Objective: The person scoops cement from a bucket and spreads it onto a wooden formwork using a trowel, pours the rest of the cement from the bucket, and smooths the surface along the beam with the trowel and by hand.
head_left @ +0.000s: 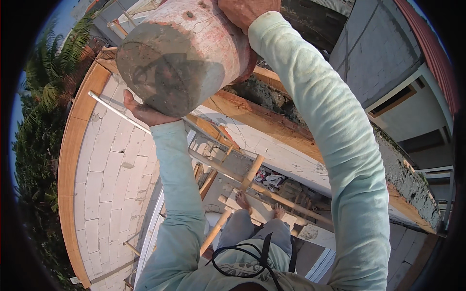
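A mortar-smeared reddish bucket (213,48) is tipped on its side, its grey, wet-looking base turned toward me and its mouth facing away. My left hand (145,112) supports it at the lower edge of the base, thumb showing and the other fingers hidden behind it. My right hand (250,12) grips the bucket's upper side near the far end; its fingertips are partly out of the picture. Just beyond and below the bucket runs a trough of wooden boards (276,119) on top of a wall, with rough grey concrete (262,97) in it.
My bare feet (242,201) stand on a narrow plank (262,209) among wooden scaffold poles (286,199), high above a cluttered floor. A pale block wall (111,179) edged with a timber board (73,145) rises at left. Trees (39,140) and neighbouring buildings (383,53) lie beyond.
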`<action>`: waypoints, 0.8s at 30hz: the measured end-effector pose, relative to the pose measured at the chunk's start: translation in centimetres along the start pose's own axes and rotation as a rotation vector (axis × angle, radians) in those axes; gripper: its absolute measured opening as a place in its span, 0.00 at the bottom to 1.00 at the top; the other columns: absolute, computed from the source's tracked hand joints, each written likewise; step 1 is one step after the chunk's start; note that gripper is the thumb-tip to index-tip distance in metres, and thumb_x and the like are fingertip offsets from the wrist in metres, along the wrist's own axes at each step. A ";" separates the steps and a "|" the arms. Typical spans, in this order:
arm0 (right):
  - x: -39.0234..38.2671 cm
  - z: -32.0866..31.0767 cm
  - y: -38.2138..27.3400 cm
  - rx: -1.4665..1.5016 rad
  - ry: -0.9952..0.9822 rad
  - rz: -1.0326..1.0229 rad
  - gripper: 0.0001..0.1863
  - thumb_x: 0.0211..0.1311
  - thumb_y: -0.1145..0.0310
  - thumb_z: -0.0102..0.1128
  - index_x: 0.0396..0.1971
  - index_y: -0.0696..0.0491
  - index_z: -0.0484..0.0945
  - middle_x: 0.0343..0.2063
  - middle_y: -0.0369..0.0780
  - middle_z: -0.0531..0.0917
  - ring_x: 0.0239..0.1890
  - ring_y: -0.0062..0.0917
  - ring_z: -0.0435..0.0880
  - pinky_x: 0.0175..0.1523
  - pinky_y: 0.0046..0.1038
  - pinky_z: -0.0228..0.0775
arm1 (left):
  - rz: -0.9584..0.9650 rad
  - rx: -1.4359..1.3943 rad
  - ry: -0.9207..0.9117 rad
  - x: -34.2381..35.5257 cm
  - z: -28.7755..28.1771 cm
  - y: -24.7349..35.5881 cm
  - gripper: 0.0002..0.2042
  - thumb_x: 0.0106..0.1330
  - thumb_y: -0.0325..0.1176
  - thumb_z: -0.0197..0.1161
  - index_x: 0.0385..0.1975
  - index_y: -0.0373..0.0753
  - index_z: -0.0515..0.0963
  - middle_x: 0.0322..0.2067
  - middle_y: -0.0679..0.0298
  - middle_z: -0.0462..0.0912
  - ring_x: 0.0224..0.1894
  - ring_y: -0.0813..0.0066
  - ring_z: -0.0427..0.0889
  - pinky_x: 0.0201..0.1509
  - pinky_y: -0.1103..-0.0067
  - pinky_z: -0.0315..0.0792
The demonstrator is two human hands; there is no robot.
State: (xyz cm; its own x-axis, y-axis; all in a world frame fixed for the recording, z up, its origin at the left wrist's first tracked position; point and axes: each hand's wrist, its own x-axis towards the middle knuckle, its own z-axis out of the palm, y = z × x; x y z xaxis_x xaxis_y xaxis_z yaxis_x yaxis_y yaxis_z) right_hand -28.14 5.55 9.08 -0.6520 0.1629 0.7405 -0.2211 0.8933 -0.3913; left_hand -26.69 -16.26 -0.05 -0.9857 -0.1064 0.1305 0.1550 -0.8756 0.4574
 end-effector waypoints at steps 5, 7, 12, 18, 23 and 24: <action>-0.5 1.1 -0.5 0.017 0.004 -0.001 0.25 0.49 0.57 0.64 0.40 0.62 0.72 0.39 0.57 0.79 0.43 0.50 0.79 0.50 0.42 0.71 | 0.059 0.067 -0.002 1.2 0.0 0.8 0.32 0.58 0.55 0.51 0.59 0.40 0.64 0.58 0.55 0.66 0.59 0.54 0.67 0.60 0.56 0.64; 0.3 1.1 -0.4 0.016 0.010 -0.005 0.25 0.49 0.57 0.64 0.40 0.62 0.72 0.39 0.57 0.79 0.43 0.50 0.79 0.50 0.42 0.71 | 0.101 0.160 0.015 2.1 -0.6 0.7 0.33 0.58 0.55 0.51 0.60 0.40 0.63 0.58 0.54 0.65 0.59 0.53 0.66 0.60 0.57 0.64; 0.6 2.2 -1.4 0.047 0.024 0.013 0.26 0.49 0.57 0.64 0.40 0.62 0.71 0.39 0.57 0.79 0.43 0.50 0.79 0.50 0.42 0.71 | 0.179 0.244 -0.013 1.5 0.6 1.7 0.34 0.58 0.56 0.51 0.60 0.39 0.61 0.58 0.54 0.65 0.58 0.53 0.66 0.59 0.57 0.64; 1.7 3.5 -1.7 0.038 0.027 0.006 0.26 0.49 0.56 0.64 0.40 0.62 0.71 0.39 0.57 0.79 0.43 0.50 0.79 0.50 0.42 0.71 | 0.196 0.260 -0.012 4.5 -1.1 2.3 0.34 0.58 0.57 0.51 0.59 0.38 0.62 0.57 0.54 0.66 0.58 0.54 0.66 0.58 0.59 0.64; 1.8 4.4 -2.5 0.056 0.038 0.019 0.26 0.49 0.56 0.64 0.40 0.62 0.71 0.39 0.57 0.79 0.43 0.50 0.79 0.50 0.42 0.71 | 0.248 0.288 -0.015 5.5 -2.0 3.4 0.35 0.58 0.59 0.50 0.58 0.37 0.64 0.56 0.53 0.68 0.57 0.54 0.68 0.57 0.59 0.65; 1.8 4.7 -2.5 0.060 0.037 0.023 0.26 0.49 0.56 0.64 0.40 0.62 0.71 0.39 0.57 0.79 0.44 0.50 0.79 0.50 0.42 0.70 | 0.251 0.291 -0.013 5.4 -1.9 3.4 0.35 0.58 0.59 0.50 0.58 0.37 0.64 0.56 0.53 0.68 0.57 0.54 0.68 0.57 0.59 0.65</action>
State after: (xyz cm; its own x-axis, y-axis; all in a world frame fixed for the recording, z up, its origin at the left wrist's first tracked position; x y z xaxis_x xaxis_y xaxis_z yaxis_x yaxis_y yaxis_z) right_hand -32.15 1.63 8.80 -0.6302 0.1993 0.7504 -0.2505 0.8627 -0.4394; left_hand -31.59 -20.73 0.52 -0.9141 -0.2928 0.2805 0.4054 -0.6527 0.6400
